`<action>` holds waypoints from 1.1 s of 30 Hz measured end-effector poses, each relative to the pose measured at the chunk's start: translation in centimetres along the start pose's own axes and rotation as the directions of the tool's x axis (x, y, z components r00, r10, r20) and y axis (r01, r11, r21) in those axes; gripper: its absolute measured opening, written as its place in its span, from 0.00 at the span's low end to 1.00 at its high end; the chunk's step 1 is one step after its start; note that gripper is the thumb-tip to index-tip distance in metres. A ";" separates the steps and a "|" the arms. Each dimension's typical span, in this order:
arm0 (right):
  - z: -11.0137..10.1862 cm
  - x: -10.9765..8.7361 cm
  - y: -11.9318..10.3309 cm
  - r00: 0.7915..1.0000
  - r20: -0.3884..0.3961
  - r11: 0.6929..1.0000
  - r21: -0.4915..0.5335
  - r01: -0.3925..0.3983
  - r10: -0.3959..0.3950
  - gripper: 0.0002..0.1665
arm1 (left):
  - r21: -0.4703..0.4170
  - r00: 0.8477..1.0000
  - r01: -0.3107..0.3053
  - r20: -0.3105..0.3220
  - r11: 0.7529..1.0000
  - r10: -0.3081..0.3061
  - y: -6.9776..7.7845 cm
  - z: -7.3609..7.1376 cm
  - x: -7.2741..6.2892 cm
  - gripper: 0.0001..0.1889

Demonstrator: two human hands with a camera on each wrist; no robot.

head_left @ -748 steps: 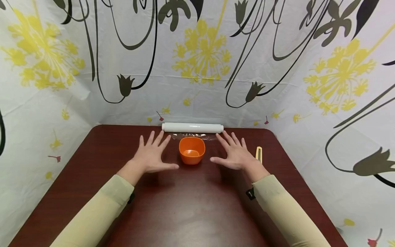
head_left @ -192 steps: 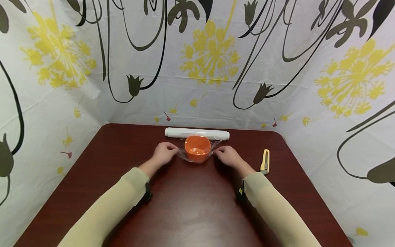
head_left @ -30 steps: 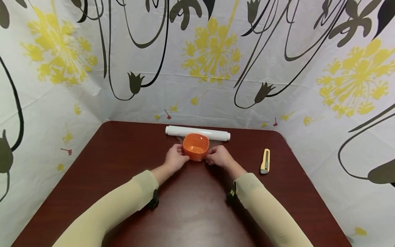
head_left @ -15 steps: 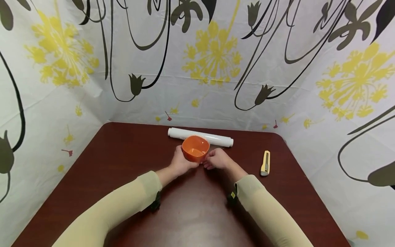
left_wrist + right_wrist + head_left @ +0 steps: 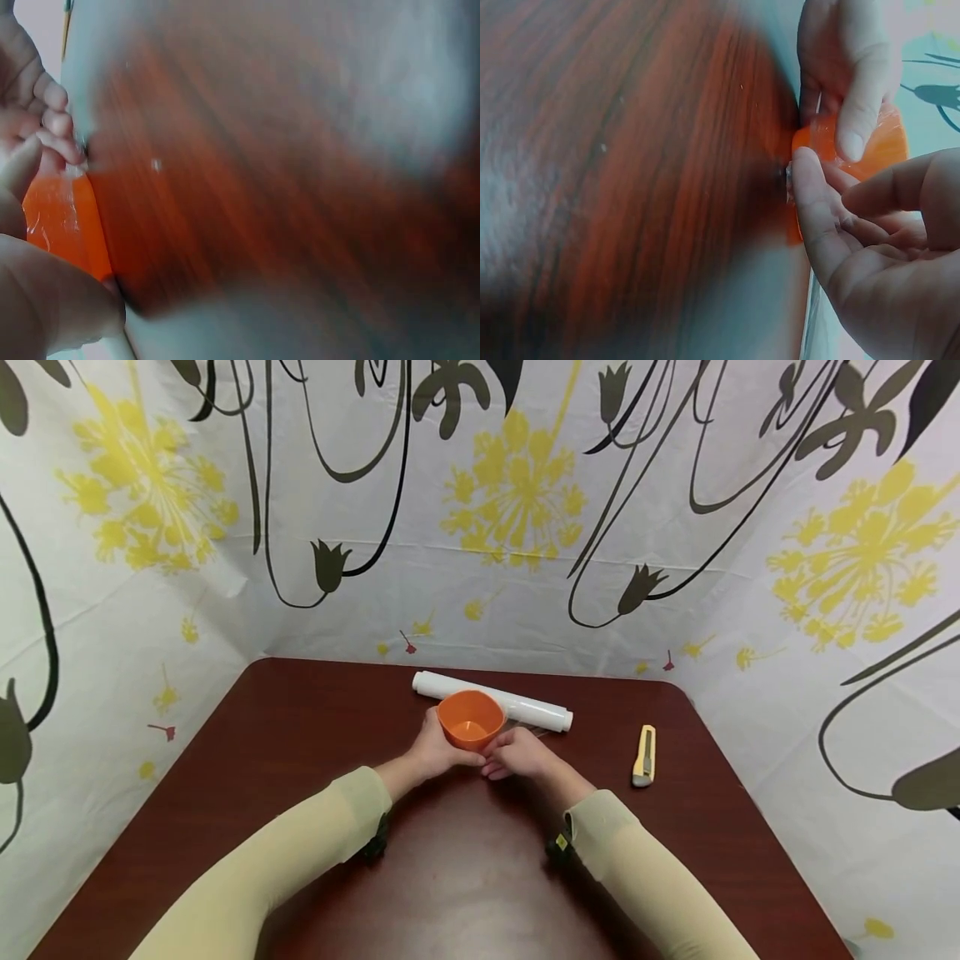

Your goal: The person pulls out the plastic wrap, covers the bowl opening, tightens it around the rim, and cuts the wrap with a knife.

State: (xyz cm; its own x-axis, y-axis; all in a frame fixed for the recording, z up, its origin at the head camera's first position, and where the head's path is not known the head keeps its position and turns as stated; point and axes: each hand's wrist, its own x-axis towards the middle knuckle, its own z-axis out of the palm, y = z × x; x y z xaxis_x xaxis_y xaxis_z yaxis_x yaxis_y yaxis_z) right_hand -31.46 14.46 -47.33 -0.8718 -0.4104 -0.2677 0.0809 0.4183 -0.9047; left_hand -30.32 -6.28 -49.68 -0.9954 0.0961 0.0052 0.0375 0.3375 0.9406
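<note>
An orange bowl (image 5: 470, 718) with rounded corners stands near the back of the table, its mouth up and leaning slightly. Clear plastic wrap (image 5: 889, 124) clings to its side, shining with small creases. My left hand (image 5: 435, 748) grips the bowl from the left, thumb along the near side. At the bowl's near right side, my right hand (image 5: 519, 753) has its fingers curled at the base, with a bit of wrap at the fingertips; exactly how they pinch it is partly hidden. Behind the bowl lies a white roll (image 5: 536, 708) of wrap, at a slant.
A yellow utility knife (image 5: 644, 756) lies on the dark red-brown table (image 5: 480, 877), to the right of my right hand. A patterned white curtain (image 5: 420, 527) rises directly behind the table's back edge and along both sides.
Over the last second the bowl has turned and shifted slightly left in my left hand. The roll has swung, its right end coming nearer. Much earlier both hands were spread open beside the bowl.
</note>
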 end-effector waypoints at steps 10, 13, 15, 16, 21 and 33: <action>1.0 0.0 0.4 0.999 0.029 0.997 0.072 -0.038 0.036 0.18 | 0.033 0.993 -0.068 0.097 0.997 0.064 -0.7 -1.5 1.2 0.67; 1.3 -0.1 0.4 0.999 0.031 0.994 0.102 -0.043 0.040 0.18 | 0.031 0.991 -0.097 0.093 0.995 0.094 -0.9 -1.5 1.5 0.65; 1.4 -0.1 0.5 0.999 0.032 0.992 0.122 -0.043 0.039 0.18 | 0.030 0.989 -0.120 0.091 0.992 0.117 -1.0 -1.6 1.8 0.64; 1.5 -0.2 0.4 0.999 0.035 0.990 0.133 -0.042 0.038 0.18 | 0.027 0.987 -0.136 0.091 0.990 0.133 -1.0 -1.6 1.8 0.63; 1.1 -0.5 0.6 0.997 0.071 0.984 0.174 -0.041 0.029 0.20 | 0.005 0.978 -0.180 0.104 0.984 0.178 -0.9 -1.8 2.0 0.60; -4.7 -0.1 -0.2 0.879 -0.455 0.927 -0.373 -0.043 -0.142 0.18 | 0.018 0.996 -0.076 0.050 0.997 0.075 -0.8 -1.2 1.8 0.64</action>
State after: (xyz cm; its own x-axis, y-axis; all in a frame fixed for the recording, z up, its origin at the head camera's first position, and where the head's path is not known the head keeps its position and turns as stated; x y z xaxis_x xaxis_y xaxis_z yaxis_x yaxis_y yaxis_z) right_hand -33.62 18.22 -45.56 -0.9977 -0.0511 0.0441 -0.0673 0.7076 -0.7034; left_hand -32.26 -7.53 -50.02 -0.9840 0.1683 0.0587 0.1147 0.3457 0.9313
